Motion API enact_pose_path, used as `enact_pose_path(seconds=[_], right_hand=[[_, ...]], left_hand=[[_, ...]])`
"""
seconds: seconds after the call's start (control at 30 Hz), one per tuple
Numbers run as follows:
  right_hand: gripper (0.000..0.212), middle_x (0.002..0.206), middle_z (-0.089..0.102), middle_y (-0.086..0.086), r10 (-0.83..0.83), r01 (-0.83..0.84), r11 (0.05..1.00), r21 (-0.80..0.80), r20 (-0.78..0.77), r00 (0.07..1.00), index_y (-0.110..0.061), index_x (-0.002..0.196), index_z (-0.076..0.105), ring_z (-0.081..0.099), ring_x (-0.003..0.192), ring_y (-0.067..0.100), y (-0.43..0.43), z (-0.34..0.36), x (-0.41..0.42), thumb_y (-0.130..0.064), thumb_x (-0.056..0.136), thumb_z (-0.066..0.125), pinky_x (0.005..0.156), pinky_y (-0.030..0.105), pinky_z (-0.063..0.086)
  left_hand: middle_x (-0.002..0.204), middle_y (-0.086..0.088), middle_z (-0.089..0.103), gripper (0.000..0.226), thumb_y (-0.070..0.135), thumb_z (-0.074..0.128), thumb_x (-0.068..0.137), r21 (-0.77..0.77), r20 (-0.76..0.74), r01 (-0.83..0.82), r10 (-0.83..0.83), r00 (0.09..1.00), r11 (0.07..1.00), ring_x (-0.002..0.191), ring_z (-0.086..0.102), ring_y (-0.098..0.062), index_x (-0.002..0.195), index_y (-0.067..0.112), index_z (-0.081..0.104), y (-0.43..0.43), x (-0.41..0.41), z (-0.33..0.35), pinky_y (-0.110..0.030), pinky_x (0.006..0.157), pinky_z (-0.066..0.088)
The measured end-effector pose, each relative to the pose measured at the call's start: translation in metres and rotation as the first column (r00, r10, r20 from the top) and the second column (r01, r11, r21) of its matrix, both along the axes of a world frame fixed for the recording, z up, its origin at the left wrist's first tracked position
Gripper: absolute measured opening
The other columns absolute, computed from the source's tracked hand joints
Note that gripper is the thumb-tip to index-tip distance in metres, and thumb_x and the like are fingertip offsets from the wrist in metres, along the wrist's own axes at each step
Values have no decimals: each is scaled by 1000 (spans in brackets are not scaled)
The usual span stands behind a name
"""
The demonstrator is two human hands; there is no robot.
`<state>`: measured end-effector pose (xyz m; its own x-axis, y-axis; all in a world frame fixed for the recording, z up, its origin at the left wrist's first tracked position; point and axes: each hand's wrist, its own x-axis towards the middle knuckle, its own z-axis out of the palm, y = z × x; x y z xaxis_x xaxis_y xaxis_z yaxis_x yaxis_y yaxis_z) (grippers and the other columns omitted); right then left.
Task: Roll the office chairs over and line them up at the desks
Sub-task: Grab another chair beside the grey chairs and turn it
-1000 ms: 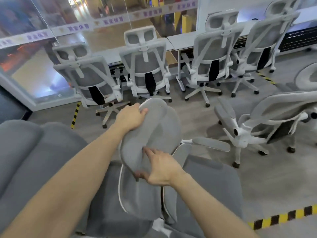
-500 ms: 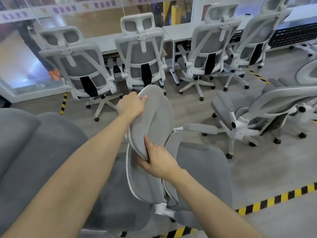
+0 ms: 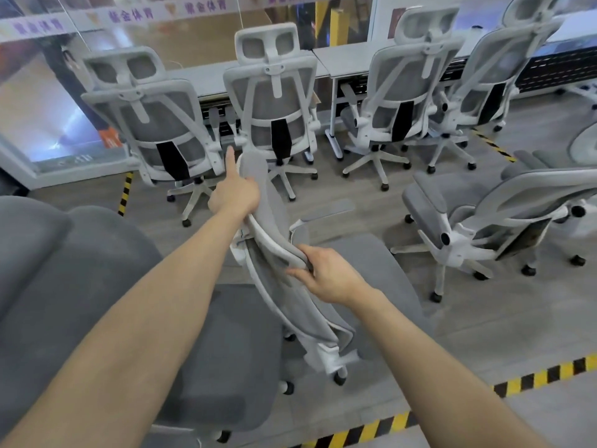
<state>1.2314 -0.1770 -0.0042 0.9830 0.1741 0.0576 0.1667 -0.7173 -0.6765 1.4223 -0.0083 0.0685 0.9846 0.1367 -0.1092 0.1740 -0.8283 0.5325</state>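
A grey office chair (image 3: 365, 270) with a white frame stands right in front of me. Its backrest (image 3: 274, 221) is tilted and seen edge-on. My left hand (image 3: 234, 192) grips the top of the backrest, with the forefinger sticking out straight. My right hand (image 3: 326, 274) holds the backrest's edge lower down, fingers curled round it. Several white and grey chairs stand in a row at the white desks (image 3: 349, 58), among them one (image 3: 274, 101) straight ahead and one (image 3: 151, 124) to its left.
Another grey chair (image 3: 478, 221) stands loose on the right. A large grey cushioned seat (image 3: 64, 270) fills the lower left. Yellow and black floor tape (image 3: 549, 373) crosses the floor at lower right. A glass wall (image 3: 161, 33) rises behind the desks.
The held chair has turned, so its backrest now shows edge-on and its seat has swung to the right. My left forefinger has straightened. The view has drawn closer to the desks.
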Motion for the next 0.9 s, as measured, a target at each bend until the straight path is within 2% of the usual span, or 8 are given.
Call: enact_pose_path(seconds=[0.1,0.23,0.37,0.53,0.63,0.73,0.8,0.9], right_hand=[[41,67,49,-10,-86,86,996,-29,-6,996,-36,85,36,48,65,22,-24,3,5,-39,107,70,65,42,37],[34,72,61,1,-251,251,968,-22,-10,968,-21,92,48,59,67,20,-57,5,12,-42,107,70,64,46,44],[21,87,70,6,-487,488,872,20,-32,873,-16,115,58,66,80,27,-76,-2,23,-35,109,65,76,51,56],[45,140,63,9,-634,638,769,-45,80,769,-11,146,55,63,126,31,-76,-18,10,-33,109,64,106,47,54],[47,136,63,7,-406,452,877,-166,250,879,-11,141,58,58,129,29,-65,-36,0,-35,103,71,110,46,51],[83,168,44,7,-135,182,926,-331,158,978,-13,163,42,33,161,25,-66,-54,17,-52,97,73,136,45,25],[96,175,33,5,-104,160,915,-371,168,980,-13,170,31,20,167,23,-78,-61,31,-62,96,70,140,42,10],[104,174,34,5,-56,151,883,-444,220,974,-13,171,29,20,167,25,-103,-71,42,-72,92,65,140,46,8]], left_hand=[[90,-13,72,81,29,35,103,-59,-45,85,-88,995,995,70,63,-32,166,64,-3,6,-2,-3,-40,66,48],[100,-7,73,78,50,38,107,-124,-11,136,-139,990,983,84,69,-34,171,53,-6,2,-18,-5,-45,77,52],[100,-4,71,86,78,27,105,46,67,207,-210,975,977,90,68,-31,175,37,-2,-9,-30,-10,-47,85,55],[145,-19,58,105,101,9,90,326,154,319,-383,911,890,135,52,-40,171,34,22,-1,-35,-24,-58,111,47],[146,-18,45,94,96,14,96,565,278,260,-477,834,783,138,41,-39,163,36,39,7,-35,-22,-57,118,35],[165,-17,36,80,84,26,103,545,310,315,-536,785,777,163,20,-35,155,29,50,0,-19,-25,-60,134,10],[160,-17,49,84,80,26,104,511,309,367,-564,766,777,162,28,-36,152,18,54,-12,-7,-26,-59,136,14],[140,-12,61,79,75,29,106,551,333,351,-585,740,757,141,46,-37,143,13,60,-33,1,-31,-59,130,27]])
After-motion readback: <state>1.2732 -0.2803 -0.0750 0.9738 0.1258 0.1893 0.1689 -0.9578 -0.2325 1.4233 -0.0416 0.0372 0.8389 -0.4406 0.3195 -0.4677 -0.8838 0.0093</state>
